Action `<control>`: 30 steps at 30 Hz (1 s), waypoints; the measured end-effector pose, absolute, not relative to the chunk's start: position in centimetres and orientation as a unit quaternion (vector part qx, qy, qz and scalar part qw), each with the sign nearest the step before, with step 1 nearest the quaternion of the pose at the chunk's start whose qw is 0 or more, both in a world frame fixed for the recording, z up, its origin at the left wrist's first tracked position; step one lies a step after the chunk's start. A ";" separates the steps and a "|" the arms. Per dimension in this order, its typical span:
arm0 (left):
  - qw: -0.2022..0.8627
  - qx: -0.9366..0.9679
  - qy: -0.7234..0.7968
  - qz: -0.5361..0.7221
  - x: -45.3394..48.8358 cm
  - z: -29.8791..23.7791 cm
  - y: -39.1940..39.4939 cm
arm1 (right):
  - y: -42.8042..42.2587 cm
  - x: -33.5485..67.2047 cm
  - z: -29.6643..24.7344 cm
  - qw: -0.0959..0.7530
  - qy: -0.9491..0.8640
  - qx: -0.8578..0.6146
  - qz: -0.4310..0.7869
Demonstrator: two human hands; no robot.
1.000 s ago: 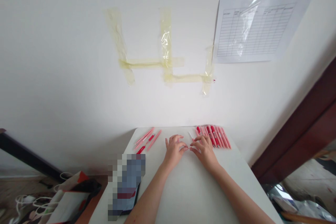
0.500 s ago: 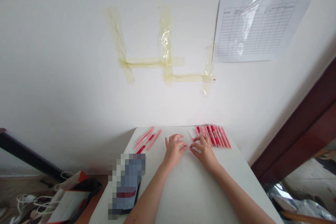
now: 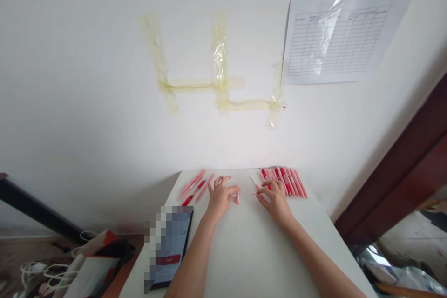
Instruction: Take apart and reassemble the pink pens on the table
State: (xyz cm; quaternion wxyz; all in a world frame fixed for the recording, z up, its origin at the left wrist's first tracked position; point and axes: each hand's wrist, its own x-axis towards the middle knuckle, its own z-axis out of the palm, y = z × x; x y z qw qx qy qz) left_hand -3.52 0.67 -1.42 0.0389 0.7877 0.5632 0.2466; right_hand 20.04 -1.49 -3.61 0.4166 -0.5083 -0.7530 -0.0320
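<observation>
While the forearms lay low on the bench (image 3: pixel 251 251), a short red pen piece (image 3: pixel 237 194) stood nearly upright at the tip of the left thumb (image 3: pixel 239 188). The left hand (image 3: pixel 220 199) had its fingers (image 3: pixel 220 180) spread apart, and whether they gripped the piece could not be told. A thin pink pen tube (image 3: pixel 253 193) projected from the right hand (image 3: pixel 275 200), its end closed between the thumb and forefinger. This fingertip hold left both pieces in plain view, with the hands apart and clear of the rows. A small white stick (image 3: pixel 252 179) lay just beyond the gap, beside a tight row of red and pink pens (image 3: pixel 284 181) at the far right of the bench. A looser group of pens (image 3: pixel 195 189) lay far left, near a tablet (image 3: pixel 171 242). Above, a ruled sheet (image 3: pixel 337 35) and strips of yellowed tape (image 3: pixel 220 56) hung on the wall (image 3: pixel 87 79). A paper bag (image 3: pixel 99 265) sat on the floor.
</observation>
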 end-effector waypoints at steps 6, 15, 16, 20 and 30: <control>0.052 0.793 0.565 0.224 -3.5 -2.0 0.8 | -1.3 20.5 -3.7 0.419 -0.747 -0.515 -0.044; 0.059 0.795 0.558 0.230 -3.1 -2.1 0.8 | -1.2 20.6 -4.0 0.415 -0.743 -0.523 -0.043; 0.058 0.796 0.557 0.230 -3.0 -2.1 0.8 | -1.1 20.6 -4.1 0.414 -0.744 -0.523 -0.042; 0.049 0.798 0.551 0.239 -2.6 -2.0 0.6 | -1.1 20.6 -4.1 0.413 -0.743 -0.525 -0.041; 0.064 0.799 0.534 0.269 -1.8 -1.3 -0.1 | -1.2 20.5 -3.9 0.411 -0.745 -0.523 -0.043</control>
